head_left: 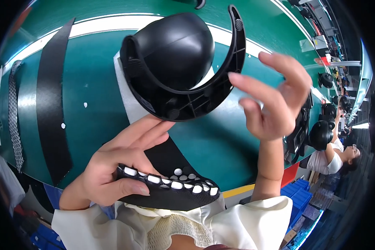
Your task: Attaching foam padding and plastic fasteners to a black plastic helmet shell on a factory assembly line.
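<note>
My left hand (pixel 106 173) pinches a black pad (pixel 162 196) between thumb and fingers, low and near my body. White oval dots line the pad's upper edge, and more round white ones show behind it. The outstretched fingers of that hand reach the lower rim of a curved black plastic piece (pixel 196 104), a crescent with ribs inside. Behind the crescent sits a smooth, rounded black shell (pixel 175 50). To the right, my right hand (pixel 275 102) is raised with its fingers apart; its index fingertip is at the crescent's right arm, and whether it touches is unclear.
A white sheet (pixel 134 110) lies partly under the shell on the green table (pixel 93 129). Leftward are a long black strip (pixel 52 104) and a narrow patterned strip (pixel 15 121). Another person (pixel 331 160) is at the far right, with blue crates (pixel 298 196) below the table edge.
</note>
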A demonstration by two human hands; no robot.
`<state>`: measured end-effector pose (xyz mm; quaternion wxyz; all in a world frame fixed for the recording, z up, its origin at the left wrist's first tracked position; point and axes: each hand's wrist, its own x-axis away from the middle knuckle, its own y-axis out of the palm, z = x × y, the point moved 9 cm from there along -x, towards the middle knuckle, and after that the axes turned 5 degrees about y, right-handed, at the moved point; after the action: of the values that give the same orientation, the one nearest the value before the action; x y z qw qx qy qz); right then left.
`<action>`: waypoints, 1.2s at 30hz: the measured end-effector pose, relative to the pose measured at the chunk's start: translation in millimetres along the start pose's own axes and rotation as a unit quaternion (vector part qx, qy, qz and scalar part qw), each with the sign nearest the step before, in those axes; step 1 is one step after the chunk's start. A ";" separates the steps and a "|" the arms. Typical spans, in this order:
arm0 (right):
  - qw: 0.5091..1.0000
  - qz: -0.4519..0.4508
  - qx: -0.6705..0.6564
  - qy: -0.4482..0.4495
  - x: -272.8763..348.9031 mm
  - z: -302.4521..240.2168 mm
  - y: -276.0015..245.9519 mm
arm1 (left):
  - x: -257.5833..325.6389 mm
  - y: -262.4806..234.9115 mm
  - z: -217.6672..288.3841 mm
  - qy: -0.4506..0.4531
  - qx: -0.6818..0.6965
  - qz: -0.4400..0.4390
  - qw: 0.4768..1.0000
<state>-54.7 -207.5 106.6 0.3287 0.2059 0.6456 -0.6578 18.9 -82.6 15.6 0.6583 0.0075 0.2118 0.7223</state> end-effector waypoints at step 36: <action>0.854 -0.124 -0.425 0.272 -5.2 -36.0 24.6 | 12.3 -7.5 40.4 0.081 -0.173 0.239 0.952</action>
<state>-39.4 -169.9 89.7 0.1113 0.1346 0.9461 -0.2727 36.1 -58.6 46.7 0.4382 -0.1148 0.1278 0.8823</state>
